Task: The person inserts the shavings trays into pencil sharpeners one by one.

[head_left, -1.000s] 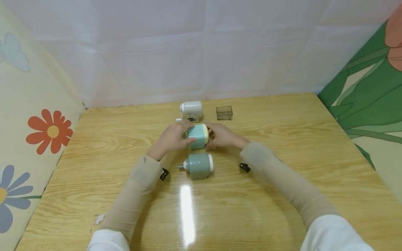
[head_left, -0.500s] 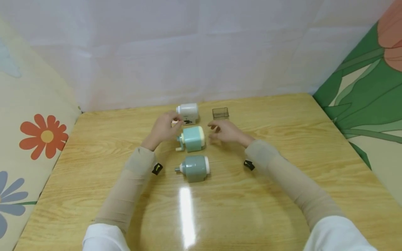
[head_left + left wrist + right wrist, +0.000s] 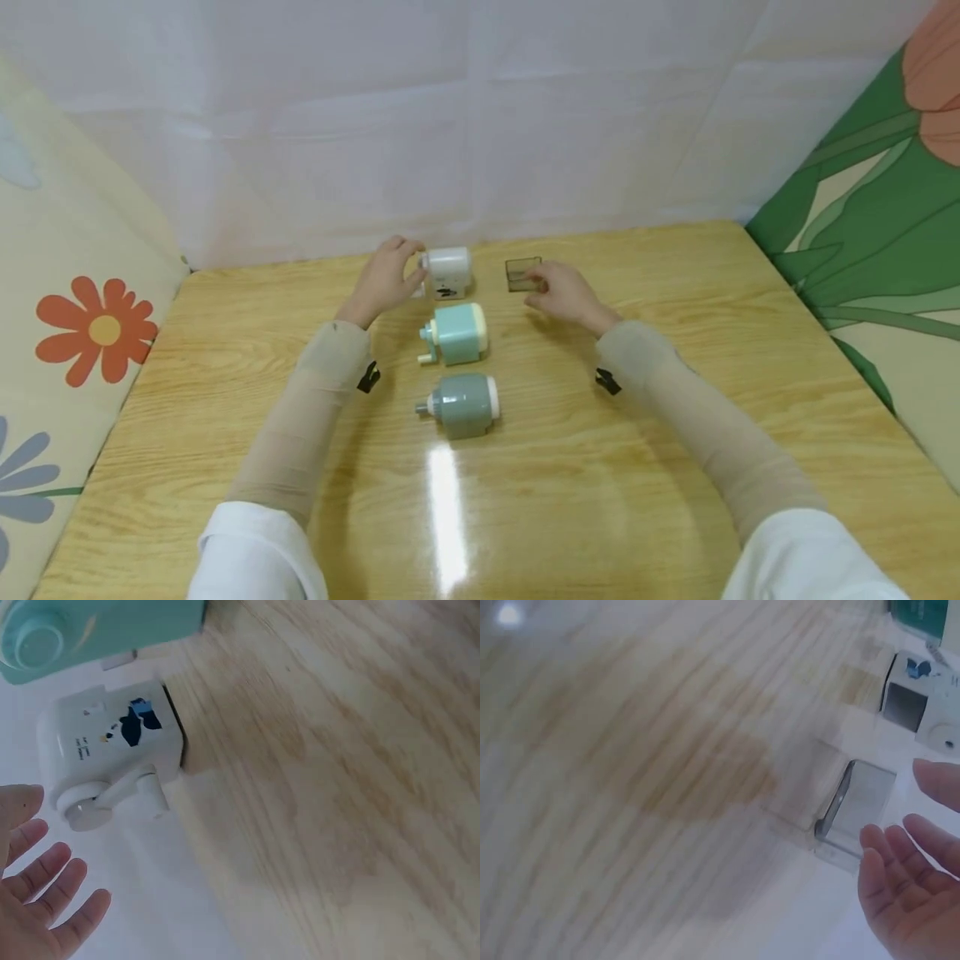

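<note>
On my head view the white sharpener (image 3: pixel 450 268) stands upright just above the middle of the frame. I judge it hard plastic, light to moderate in weight, with a smooth shell that could slip under dry fingertips. I'd take it by both flanks of the body, not by the crank (image 3: pixel 124 789), which would probably swing under load. On the right wrist view, a dark square hollow (image 3: pixel 905 707) shows low in one end.

The clear tray (image 3: pixel 517 275) lies just right of it in the head view, apart from it. It looks thin-walled, stiff and very light, so I'd expect it to skid at a nudge and perhaps crack if squeezed hard. I'd pinch two opposite walls near the rim, gently.

My left wrist view puts the left hand (image 3: pixel 386 279) by the crank end, fingers spread wide and thumb apart, with nothing in it. The right hand (image 3: pixel 566 292) is at the tray's right side, thumb well away from the fingers, a wide gap between them; I can't tell whether a fingertip touches the plastic.

Further out, the teal sharpener (image 3: pixel 457 335) sits near the centre of the head view, with the grey-green sharpener (image 3: pixel 467 404) below it. All of this rests on the wood-grain table (image 3: pixel 585 500), with a pale cloth (image 3: pixel 337 167) filling the top of the frame.
</note>
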Demonstrator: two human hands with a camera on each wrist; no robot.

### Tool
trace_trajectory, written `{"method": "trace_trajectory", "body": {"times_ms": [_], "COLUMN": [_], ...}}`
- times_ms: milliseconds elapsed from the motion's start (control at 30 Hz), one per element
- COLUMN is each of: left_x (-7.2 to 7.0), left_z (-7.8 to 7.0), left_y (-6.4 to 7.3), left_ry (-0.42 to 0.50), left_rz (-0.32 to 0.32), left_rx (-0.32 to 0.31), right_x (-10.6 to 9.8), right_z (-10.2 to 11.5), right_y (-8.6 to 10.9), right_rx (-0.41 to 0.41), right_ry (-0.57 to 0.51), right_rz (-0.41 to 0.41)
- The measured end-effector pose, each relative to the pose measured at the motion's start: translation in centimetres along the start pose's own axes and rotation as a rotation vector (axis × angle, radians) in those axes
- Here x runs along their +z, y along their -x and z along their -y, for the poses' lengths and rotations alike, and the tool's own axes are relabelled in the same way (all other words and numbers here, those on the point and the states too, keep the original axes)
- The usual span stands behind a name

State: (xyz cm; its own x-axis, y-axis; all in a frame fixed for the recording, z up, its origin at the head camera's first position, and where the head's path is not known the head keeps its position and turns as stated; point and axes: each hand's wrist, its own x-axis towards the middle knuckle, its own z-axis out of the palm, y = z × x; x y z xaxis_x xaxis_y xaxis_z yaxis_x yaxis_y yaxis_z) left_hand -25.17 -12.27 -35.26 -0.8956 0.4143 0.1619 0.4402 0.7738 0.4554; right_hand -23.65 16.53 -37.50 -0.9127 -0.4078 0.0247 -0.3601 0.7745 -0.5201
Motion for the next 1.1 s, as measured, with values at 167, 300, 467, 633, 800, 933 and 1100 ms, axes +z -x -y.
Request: {"method": "trace_trajectory", "body": {"times_ms": [167, 300, 467, 633, 800, 933, 1100], "left_x": [0.1, 0.4, 0.9, 1.0, 1.0, 1.0, 0.9], "left_z": [0.1, 0.0, -0.3, -0.7, -0.9, -0.9, -1.3], "left_y": [-0.4, -0.8, -1.2, -1.4, -1.5, -1.6, -1.9], "left_ry": [0.003, 0.026, 0.043, 0.059, 0.058, 0.051, 0.016], "left_rz": [0.039, 0.052, 0.063, 0.091, 0.106, 0.101, 0.108], "left_rx": [-0.013, -0.009, -0.010, -0.027, -0.053, -0.069, -0.059], "right_x": [-0.6, -1.1, -1.3, -1.2, -1.1, -1.0, -1.0], "right_z": [-0.6, -0.8, -1.2, -1.4, -1.1, -0.8, -0.9], "right_y": [-0.1, -0.4, -0.9, -1.4, -2.0, -2.2, -2.3], "right_rx": [0.049, 0.079, 0.100, 0.091, 0.084, 0.083, 0.084], "right_ry": [0.057, 0.095, 0.131, 0.161, 0.205, 0.242, 0.266], "right_rz": [0.004, 0.002, 0.029, 0.067, 0.120, 0.143, 0.134]}}
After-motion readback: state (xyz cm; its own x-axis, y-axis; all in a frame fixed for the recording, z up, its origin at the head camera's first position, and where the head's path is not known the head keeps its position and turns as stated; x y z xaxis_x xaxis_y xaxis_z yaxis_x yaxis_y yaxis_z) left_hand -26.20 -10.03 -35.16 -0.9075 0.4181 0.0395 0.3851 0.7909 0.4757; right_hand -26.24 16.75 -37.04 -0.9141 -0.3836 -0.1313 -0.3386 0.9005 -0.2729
